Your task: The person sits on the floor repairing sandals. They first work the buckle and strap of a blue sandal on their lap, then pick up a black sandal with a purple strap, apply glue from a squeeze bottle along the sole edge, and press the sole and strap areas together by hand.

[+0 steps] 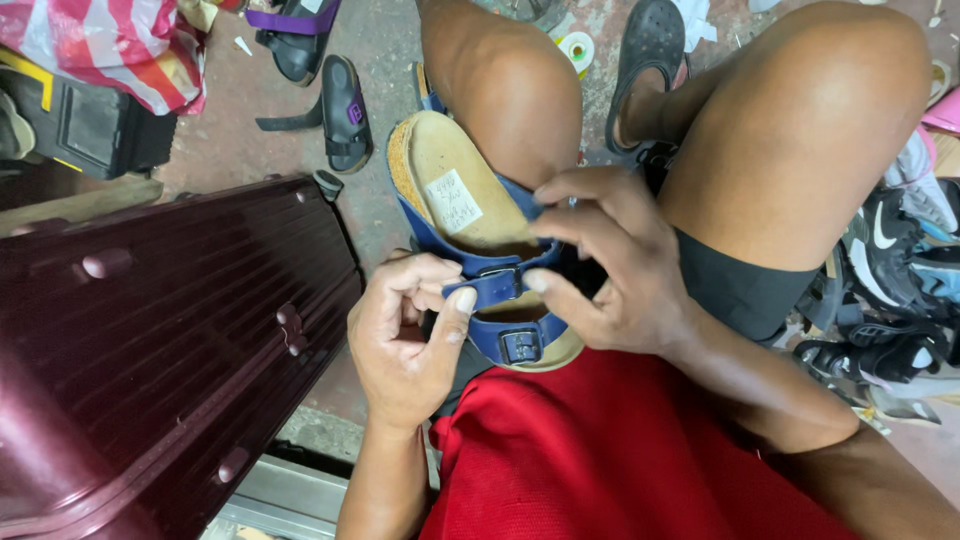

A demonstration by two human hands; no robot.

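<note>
Blue sandal (455,200) between left hand (405,335) and right hand (610,265).

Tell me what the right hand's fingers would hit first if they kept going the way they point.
The right hand points its fingertips leftward at the blue sandal's buckled strap; past it, probably the left hand's thumb.

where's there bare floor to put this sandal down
Bare concrete lies between the maroon suitcase and the left knee, below the black slide. A second patch sits left of that slide, beside the black case. The right side is crowded with a pile of shoes. Both hands, left and right, hold the blue sandal.
</note>
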